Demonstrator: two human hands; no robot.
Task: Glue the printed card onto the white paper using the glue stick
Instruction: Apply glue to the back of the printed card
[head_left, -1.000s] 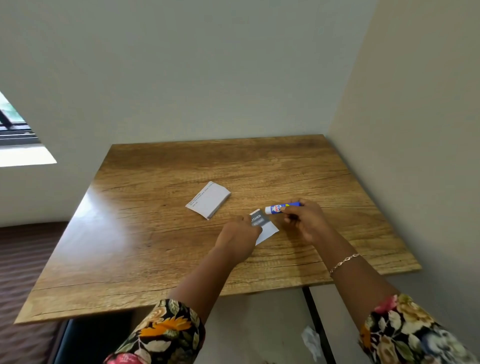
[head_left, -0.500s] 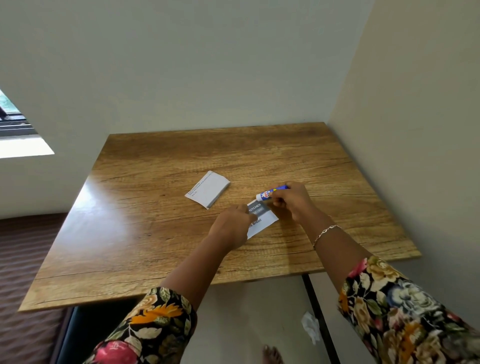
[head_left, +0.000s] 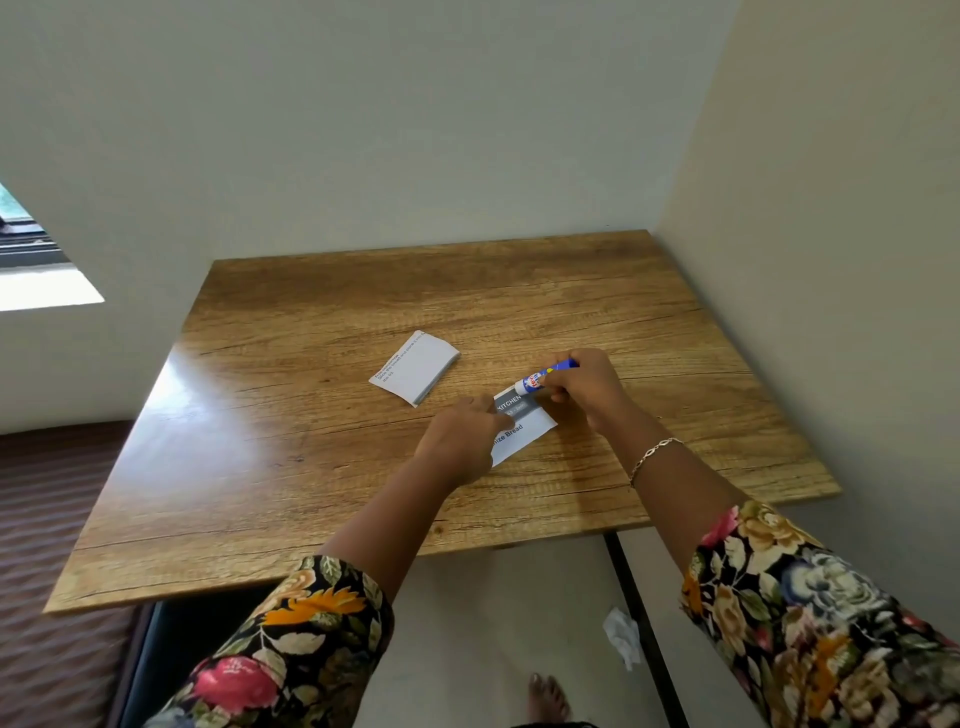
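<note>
A printed card (head_left: 523, 427) with a grey band reading "KITCHEN" lies flat on the wooden table (head_left: 322, 467). My left hand (head_left: 462, 434) presses down on the card's left part, covering some of the print. My right hand (head_left: 584, 387) grips a blue and white glue stick (head_left: 543, 378), held nearly level, its white tip touching the card's far edge. A white paper (head_left: 415, 367), a folded stack with small print along one edge, rests apart to the far left of the card.
The table stands in a corner, with walls behind and to the right. Its front edge is close to my arms. Below it I see a black table leg (head_left: 641, 618), a crumpled tissue (head_left: 622, 636) on the floor and a bare foot (head_left: 548, 696).
The view has tilted and drawn closer. My right hand has shifted the glue stick slightly left onto the card's far edge. More of the card's print shows beside my left hand.
</note>
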